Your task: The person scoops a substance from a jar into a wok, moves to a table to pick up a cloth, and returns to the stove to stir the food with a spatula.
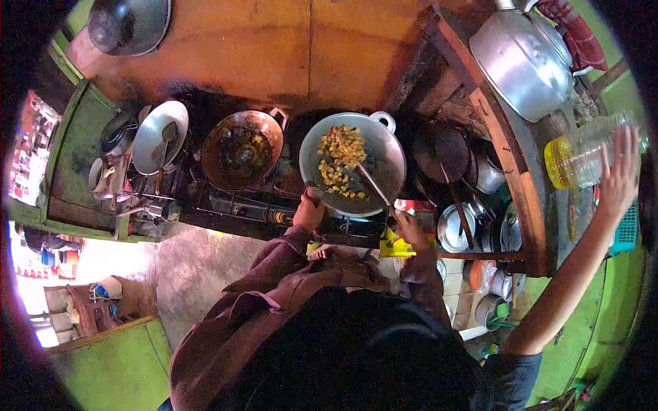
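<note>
A grey metal wok [391, 161] sits on the stove, with chopped, yellow-brown food pieces [343, 145] in it. At the wok's near left rim, my left hand [310, 211] is closed where a side handle would be; the fingers cover it. My right hand [410, 231] grips the handle of a long spatula [373, 183], which slants into the wok. The spatula's tip lies among the food and is hidden. Left of this wok stands a brown pan [243, 151] with dark, oily residue.
Another person's hand [620, 171] touches a clear plastic jar [582, 154] with yellow liquid at the right. A large aluminium pot [524, 65] stands on the wooden ledge [504, 147]. At the left are a pale pan [161, 137] and the stove [236, 209]. A yellow packet [396, 245] lies near my right hand.
</note>
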`<state>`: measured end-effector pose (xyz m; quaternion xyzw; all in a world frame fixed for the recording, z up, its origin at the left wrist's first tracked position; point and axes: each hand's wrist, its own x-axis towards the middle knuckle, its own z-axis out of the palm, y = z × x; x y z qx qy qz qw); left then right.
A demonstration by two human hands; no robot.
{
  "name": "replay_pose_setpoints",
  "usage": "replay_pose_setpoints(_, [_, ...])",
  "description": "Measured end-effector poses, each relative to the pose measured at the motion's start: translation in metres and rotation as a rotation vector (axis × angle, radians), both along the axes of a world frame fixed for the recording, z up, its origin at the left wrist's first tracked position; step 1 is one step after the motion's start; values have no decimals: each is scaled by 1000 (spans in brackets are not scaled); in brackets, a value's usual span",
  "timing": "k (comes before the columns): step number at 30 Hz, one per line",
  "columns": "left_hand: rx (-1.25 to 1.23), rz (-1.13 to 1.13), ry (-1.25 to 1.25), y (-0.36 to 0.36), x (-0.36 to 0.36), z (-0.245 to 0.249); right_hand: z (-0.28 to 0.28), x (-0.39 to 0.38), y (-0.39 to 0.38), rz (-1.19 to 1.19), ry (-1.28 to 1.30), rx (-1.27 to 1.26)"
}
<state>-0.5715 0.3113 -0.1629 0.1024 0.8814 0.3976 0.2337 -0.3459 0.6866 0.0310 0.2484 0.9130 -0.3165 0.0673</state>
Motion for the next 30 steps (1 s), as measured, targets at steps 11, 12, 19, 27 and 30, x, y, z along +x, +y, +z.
replay_pose_setpoints(11, [13, 13, 40, 1, 4, 16, -76, 1, -126, -256, 70, 709])
replay_pose_setpoints(12, [-9, 10, 32, 2, 4, 19, -75, 3, -127, -260, 69, 709])
replay_pose_setpoints(19, [3, -26, 37, -1, 3, 11, -149, 30, -125, 7, 177, 436])
replay_pose_setpoints(27, [-3, -38, 40, -3, 2, 5, -142, 33, -151, -572, 60, -1223])
replay_pose_setpoints(30, [-35, -23, 13, 1, 3, 13, -248, 57, -134, -414, 64, -1330])
